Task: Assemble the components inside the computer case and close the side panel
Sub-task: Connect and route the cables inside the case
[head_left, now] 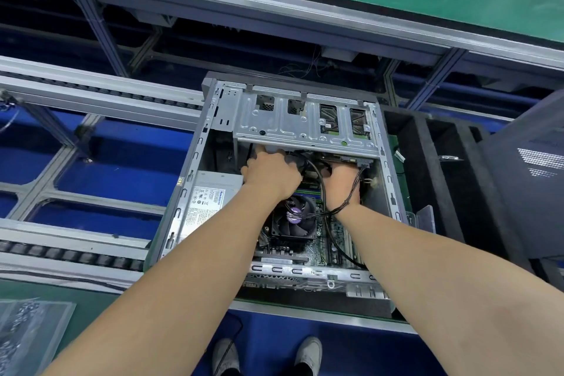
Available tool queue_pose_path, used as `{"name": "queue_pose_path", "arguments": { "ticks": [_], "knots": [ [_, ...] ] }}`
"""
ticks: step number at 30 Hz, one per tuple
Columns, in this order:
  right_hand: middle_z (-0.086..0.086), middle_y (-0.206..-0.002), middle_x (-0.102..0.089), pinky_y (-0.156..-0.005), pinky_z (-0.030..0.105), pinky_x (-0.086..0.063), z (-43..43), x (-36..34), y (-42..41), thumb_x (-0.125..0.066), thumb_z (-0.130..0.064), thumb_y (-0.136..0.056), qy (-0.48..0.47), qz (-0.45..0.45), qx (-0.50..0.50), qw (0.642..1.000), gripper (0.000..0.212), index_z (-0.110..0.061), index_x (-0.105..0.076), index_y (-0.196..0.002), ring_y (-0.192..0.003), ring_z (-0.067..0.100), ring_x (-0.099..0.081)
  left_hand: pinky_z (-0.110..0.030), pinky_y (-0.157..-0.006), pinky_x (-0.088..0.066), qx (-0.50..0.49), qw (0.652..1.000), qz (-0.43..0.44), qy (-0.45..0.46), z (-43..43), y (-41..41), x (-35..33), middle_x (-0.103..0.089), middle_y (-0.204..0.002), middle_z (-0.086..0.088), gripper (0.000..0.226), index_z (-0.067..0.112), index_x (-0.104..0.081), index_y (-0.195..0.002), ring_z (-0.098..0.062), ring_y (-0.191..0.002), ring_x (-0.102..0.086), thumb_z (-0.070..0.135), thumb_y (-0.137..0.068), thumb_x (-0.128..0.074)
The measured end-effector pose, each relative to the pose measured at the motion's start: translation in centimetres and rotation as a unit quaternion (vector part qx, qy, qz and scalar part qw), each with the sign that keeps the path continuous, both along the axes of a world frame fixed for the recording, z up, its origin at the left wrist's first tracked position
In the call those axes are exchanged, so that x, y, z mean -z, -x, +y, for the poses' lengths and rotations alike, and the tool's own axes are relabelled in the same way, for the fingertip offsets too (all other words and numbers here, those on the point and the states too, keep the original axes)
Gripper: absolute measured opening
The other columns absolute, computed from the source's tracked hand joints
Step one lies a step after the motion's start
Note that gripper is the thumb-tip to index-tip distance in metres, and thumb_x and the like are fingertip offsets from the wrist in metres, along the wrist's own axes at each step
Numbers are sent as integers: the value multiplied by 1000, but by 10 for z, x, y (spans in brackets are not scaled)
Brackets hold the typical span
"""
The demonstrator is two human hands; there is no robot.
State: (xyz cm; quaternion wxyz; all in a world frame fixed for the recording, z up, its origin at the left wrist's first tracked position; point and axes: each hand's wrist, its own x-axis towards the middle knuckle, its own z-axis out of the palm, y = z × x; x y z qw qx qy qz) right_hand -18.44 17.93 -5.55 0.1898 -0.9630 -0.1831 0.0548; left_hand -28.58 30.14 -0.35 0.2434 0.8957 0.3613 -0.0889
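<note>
While lying open on its side on the surface (pixel 305 302), computer case (pixel 195 162), left grip (pixel 271 174) and right grip (pixel 343 181) both inside beneath drive cage (pixel 299 125), fingers hidden, clamped or apart cannot tell.

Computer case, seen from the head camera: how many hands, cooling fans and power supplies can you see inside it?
hands: 2, the left hand and the right hand
cooling fan: 1
power supply: 1
total: 4

Computer case (pixel 195 162), open side up.
Inside it: drive cage (pixel 283 122) at the far end, power supply (pixel 210 192) left, fan (pixel 294 218) in the middle. Side panel (pixel 518 207) right of the case; bag (pixel 27 333) on desk (pixel 97 305), near left.
</note>
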Motion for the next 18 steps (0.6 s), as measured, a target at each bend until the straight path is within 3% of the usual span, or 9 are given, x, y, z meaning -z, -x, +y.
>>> {"name": "queue_pose_path", "arguments": {
  "ticks": [3,6,8,10,11,14,18],
  "knots": [
    [21,-92,-70,-60,31,-44,4,3,-4,-62,-17,-104,6,8,-18,1000,23,1,-73,-95,-81,31,-67,-45,-100,-40,12,999,11,-29,0,0,-4,-54,-129,-18,44,8,-66,-117,-39,-121,-49,40,-91,-52],
    [21,-104,-76,-74,34,-51,8,9,-9,-67,-32,-104,-30,48,-40,998,36,3,-78,-108,-98,35,-72,-44,-100,-38,44,997,48,-42,1,1,-7,-59,-122,-14,29,14,-58,-100,-35,-120,-49,36,-82,-60],
    [25,-113,-75,-84,33,-56,9,9,-10,-67,-31,-104,-76,78,-39,993,40,6,-76,-115,-101,25,-73,-45,-103,-35,64,995,59,-54,0,1,-5,-59,-123,-12,32,17,-63,-108,-34,-122,-49,35,-82,-61],
    [27,-124,-71,-81,14,-53,9,9,-11,-65,-20,-106,-133,118,-27,984,35,9,-70,-125,-97,3,-70,-46,-105,-33,72,994,57,-56,1,0,-3,-57,-126,-12,35,19,-66,-118,-34,-124,-48,30,-85,-61],
    [24,-124,-71,-81,13,-52,9,9,-10,-63,-22,-107,-137,128,-20,982,34,6,-71,-126,-99,5,-68,-47,-107,-32,74,995,56,-49,1,-1,-1,-55,-128,-12,35,19,-66,-120,-35,-125,-47,26,-86,-61],
    [19,-105,-77,-87,38,-56,7,11,-6,-65,-38,-105,-117,107,-16,987,39,-3,-80,-112,-100,31,-71,-50,-110,-31,75,996,55,-9,2,-3,0,-46,-138,-15,38,19,-60,-126,-39,-131,-43,19,-88,-62],
    [22,-108,-78,-89,42,-56,10,9,-3,-75,-30,-98,-185,116,-28,975,34,1,-81,-111,-105,36,-72,-52,-114,-27,80,994,76,15,3,-6,1,-39,-147,-17,55,22,-51,-142,-40,-137,-37,15,-89,-63]
  ]
}}
